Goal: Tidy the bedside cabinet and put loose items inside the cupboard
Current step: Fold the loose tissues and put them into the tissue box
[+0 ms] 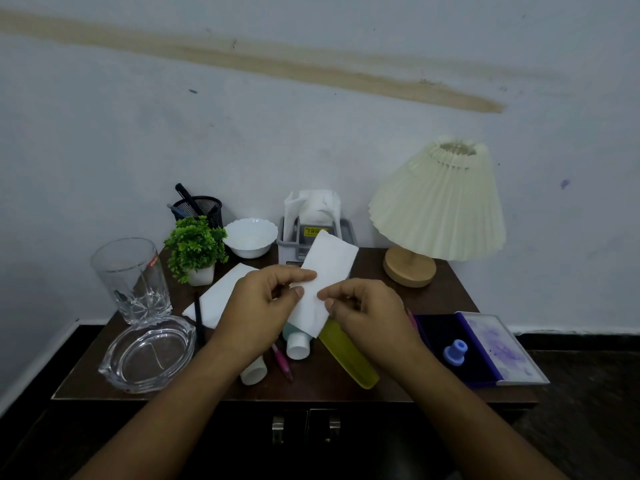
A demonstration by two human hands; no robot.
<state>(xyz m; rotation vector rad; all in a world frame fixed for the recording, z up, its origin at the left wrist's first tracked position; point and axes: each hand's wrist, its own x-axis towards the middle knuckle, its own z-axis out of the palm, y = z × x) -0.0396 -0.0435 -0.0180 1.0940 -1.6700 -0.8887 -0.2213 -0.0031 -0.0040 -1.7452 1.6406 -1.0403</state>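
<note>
A white folded tissue (327,271), a smooth rectangle tilted up to the right, is held in the air over the middle of the dark wooden bedside cabinet (446,299). The left hand (263,306) pinches its left edge between thumb and fingertips, and the right hand (367,313) pinches its lower right edge. Under it lie a white-capped bottle (298,344), a pink pen (282,362) and a yellow-green case (349,358); a second tissue (221,296) lies flat to the left by the small green plant (195,247), with the grey tissue holder (317,232) behind and the pleated lamp (440,202) at the right.
</note>
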